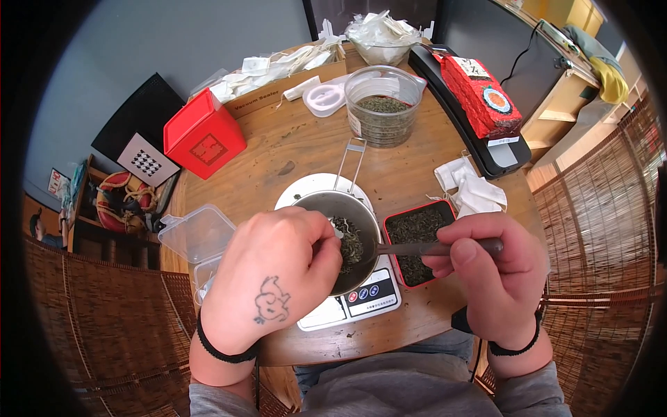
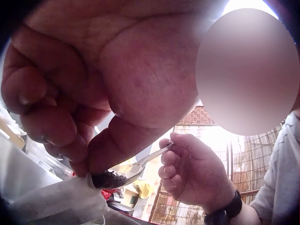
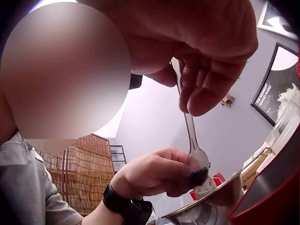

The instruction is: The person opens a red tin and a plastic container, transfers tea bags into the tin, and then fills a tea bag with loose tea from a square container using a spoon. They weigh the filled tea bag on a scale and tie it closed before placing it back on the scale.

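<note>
My left hand [image 1: 274,271] pinches a small white bag [image 2: 65,201] over a metal pot [image 1: 316,200], which stands on a white scale [image 1: 313,318]. In my right hand [image 1: 504,281] is the handle of a metal spoon [image 1: 431,248]. Both wrist views show dark dried leaves [image 2: 110,179] in the spoon's bowl, at the bag's mouth beside the left fingertips. Loose leaves [image 1: 354,243] lie in the pot. Right of the scale, a red-rimmed container [image 1: 415,224] holds more leaves, under the spoon handle. The left hand hides part of the pot and most of the bag in the head view.
Behind the pot stand a clear tub [image 1: 382,125] of leaves and a box [image 1: 271,94] of white bags. A red tin [image 1: 203,135] is at the left, with a clear plastic case [image 1: 198,233] nearer. A black sealer [image 1: 506,156] carries a red packet [image 1: 479,94]. White bags [image 1: 478,193] lie right.
</note>
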`<move>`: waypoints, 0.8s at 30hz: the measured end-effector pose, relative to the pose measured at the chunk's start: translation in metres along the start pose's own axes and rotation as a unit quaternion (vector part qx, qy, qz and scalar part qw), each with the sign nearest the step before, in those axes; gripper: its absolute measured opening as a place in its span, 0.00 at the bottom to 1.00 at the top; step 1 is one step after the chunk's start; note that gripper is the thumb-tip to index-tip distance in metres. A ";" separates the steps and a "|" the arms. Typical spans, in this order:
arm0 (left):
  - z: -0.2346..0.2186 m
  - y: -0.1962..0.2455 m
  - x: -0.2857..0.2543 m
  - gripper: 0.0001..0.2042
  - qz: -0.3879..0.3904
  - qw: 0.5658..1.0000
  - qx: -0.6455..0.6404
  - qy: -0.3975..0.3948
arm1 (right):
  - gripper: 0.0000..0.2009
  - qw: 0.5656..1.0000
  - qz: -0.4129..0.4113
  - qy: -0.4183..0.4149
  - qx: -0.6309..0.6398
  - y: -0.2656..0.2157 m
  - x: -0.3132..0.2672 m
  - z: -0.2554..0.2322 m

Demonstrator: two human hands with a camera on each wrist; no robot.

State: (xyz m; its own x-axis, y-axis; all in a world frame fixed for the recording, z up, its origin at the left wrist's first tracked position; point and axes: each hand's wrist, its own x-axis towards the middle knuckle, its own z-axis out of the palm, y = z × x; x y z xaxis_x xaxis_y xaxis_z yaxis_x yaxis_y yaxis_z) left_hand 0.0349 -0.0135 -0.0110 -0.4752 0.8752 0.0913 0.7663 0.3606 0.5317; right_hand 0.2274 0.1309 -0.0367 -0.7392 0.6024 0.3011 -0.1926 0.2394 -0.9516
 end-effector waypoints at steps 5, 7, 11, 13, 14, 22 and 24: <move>-0.002 -0.002 0.000 0.06 0.000 1.000 -0.002 0.006 | 0.10 0.994 -0.025 -0.033 -0.105 -0.011 0.001 -0.006; -0.002 -0.003 0.000 0.06 0.006 1.000 -0.002 0.006 | 0.10 0.994 -0.029 -0.023 -0.099 -0.006 0.000 -0.004; -0.001 -0.001 0.000 0.06 0.004 1.000 -0.004 0.003 | 0.06 0.995 -0.053 0.029 -0.074 0.001 -0.003 0.000; -0.001 0.000 -0.001 0.06 -0.001 1.000 -0.002 0.001 | 0.06 0.995 -0.044 0.020 -0.089 0.001 -0.005 0.000; 0.000 0.000 -0.001 0.06 -0.001 1.000 -0.002 0.001 | 0.05 0.992 -0.060 0.032 -0.104 0.002 -0.005 0.001; 0.000 0.003 -0.001 0.06 0.001 1.000 -0.010 -0.009 | 0.07 0.976 -0.104 -0.067 -0.179 -0.007 0.002 0.002; 0.000 0.002 -0.001 0.06 0.001 1.000 -0.011 -0.008 | 0.07 0.982 -0.113 -0.001 -0.154 -0.001 0.003 0.011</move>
State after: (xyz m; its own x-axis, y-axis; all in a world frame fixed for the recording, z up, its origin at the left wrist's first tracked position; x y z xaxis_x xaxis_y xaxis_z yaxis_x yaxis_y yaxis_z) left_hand 0.0372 -0.0139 -0.0101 -0.4663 0.8812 0.0780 0.7573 0.3520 0.5501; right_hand 0.2184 0.1244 -0.0356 -0.7006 0.5064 0.5027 -0.1480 0.5861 -0.7966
